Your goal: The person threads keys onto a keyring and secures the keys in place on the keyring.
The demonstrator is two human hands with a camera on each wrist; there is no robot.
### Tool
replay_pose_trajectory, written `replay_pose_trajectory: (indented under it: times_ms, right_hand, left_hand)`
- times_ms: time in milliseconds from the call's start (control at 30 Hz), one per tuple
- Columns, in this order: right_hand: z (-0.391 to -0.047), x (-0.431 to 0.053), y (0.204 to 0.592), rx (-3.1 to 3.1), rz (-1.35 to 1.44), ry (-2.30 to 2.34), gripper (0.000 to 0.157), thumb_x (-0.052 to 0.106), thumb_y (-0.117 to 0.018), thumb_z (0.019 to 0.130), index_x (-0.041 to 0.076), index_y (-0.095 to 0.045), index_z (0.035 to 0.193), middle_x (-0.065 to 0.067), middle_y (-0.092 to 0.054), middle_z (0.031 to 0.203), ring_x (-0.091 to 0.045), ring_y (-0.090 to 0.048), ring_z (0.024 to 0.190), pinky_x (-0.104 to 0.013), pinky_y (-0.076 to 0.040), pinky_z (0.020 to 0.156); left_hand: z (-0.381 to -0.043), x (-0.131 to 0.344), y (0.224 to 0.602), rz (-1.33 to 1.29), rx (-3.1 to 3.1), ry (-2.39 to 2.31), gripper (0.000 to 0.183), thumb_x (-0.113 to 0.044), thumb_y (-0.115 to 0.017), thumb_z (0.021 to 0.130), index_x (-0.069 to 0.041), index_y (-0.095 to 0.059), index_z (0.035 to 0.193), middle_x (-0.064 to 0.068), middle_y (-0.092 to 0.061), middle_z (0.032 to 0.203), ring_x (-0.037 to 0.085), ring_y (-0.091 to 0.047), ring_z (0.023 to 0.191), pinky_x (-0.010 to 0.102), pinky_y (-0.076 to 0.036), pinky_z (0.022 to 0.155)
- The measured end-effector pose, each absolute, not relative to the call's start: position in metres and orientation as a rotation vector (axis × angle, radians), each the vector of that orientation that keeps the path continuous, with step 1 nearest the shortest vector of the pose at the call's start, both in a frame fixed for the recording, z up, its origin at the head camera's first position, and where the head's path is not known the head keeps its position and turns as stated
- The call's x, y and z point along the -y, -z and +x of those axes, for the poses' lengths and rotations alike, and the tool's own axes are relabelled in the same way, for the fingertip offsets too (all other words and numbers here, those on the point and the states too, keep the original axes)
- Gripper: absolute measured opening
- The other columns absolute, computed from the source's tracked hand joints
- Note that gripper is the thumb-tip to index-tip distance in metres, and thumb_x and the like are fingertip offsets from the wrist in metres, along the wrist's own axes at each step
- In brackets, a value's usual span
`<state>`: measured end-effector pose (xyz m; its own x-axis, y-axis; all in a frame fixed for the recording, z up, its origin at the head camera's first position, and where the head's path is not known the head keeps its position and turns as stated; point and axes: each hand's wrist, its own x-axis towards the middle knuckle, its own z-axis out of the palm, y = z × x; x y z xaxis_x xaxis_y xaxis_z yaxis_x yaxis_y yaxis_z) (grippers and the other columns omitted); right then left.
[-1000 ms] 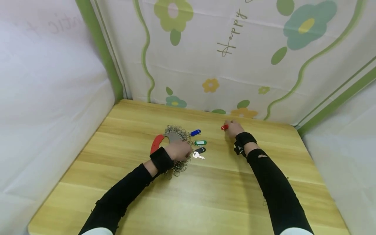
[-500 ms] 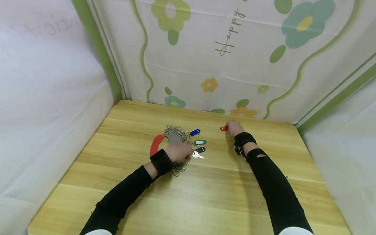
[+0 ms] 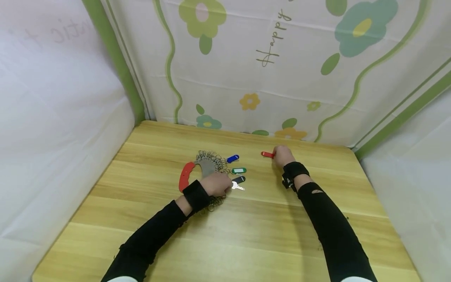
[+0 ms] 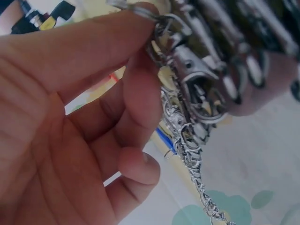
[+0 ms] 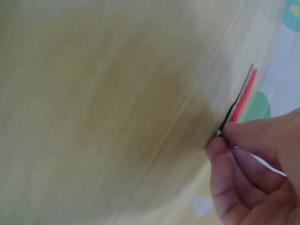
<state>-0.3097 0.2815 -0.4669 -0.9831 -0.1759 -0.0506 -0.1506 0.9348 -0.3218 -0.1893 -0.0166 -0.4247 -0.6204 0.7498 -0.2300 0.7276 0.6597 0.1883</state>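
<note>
A large key holder with a red handle (image 3: 186, 176) and grey metal plate lies left of centre on the table, many small metal rings along its edge. My left hand (image 3: 216, 184) is over its near side; in the left wrist view the thumb and index finger (image 4: 140, 101) pinch a metal ring (image 4: 140, 11) among the hooks. Blue (image 3: 233, 158), green (image 3: 239, 170) and dark grey (image 3: 239, 179) key tags and a silver key (image 3: 237, 185) stick out to the right. My right hand (image 3: 283, 156) pinches the end of a red key tag (image 3: 267, 154); a thin dark strip lies along it.
The wooden table (image 3: 282, 235) meets a white patterned cloth wall (image 3: 229, 78) just behind the right hand. White cloth walls (image 3: 63, 117) also stand at both sides. Bare wood lies between the hands and in front of them.
The red key tag has turned in my right fingers and now points left, held by its right end. My left hand stays at the rings and has shifted only slightly.
</note>
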Motion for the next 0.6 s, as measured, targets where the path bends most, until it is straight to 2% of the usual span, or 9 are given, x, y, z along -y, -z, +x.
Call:
replay_pose_trajectory:
  times_ms: [233, 367, 600]
  right_hand:
    - [-0.295, -0.275, 0.453, -2.995, -0.239, 0.498, 0.012, -0.002, -0.059, 0.086, -0.005, -0.070, 0.089, -0.019, -0.066, 0.090, -0.032, -0.060, 0.082, -0.043, -0.049, 0.075]
    - [-0.285, -0.271, 0.442, -3.006, -0.299, 0.554, 0.013, 0.001, -0.058, 0.088, -0.006, -0.068, 0.092, -0.019, -0.065, 0.090, -0.032, -0.061, 0.081, -0.043, -0.049, 0.075]
    - [-0.265, -0.261, 0.424, -3.033, -0.358, 0.715, 0.010, 0.005, -0.055, 0.094, -0.001, -0.061, 0.091, -0.014, -0.060, 0.082, -0.025, -0.054, 0.068, -0.039, -0.044, 0.065]
  left_hand:
    - [-0.190, 0.022, 0.422, 1.090, -2.564, -0.243, 0.036, 0.001, -0.064, 0.082, -0.015, -0.040, 0.060, -0.005, -0.027, 0.059, 0.008, -0.028, 0.053, 0.022, -0.025, 0.051]
    - [-0.192, 0.025, 0.419, 1.020, -2.561, -0.323, 0.035, 0.002, -0.059, 0.081, -0.016, -0.039, 0.059, -0.006, -0.027, 0.057, 0.008, -0.027, 0.052, 0.022, -0.025, 0.051]
    - [-0.194, 0.030, 0.415, 0.971, -2.538, -0.471, 0.040, 0.002, -0.056, 0.084, -0.016, -0.036, 0.054, -0.005, -0.023, 0.054, 0.010, -0.023, 0.048, 0.023, -0.025, 0.051]
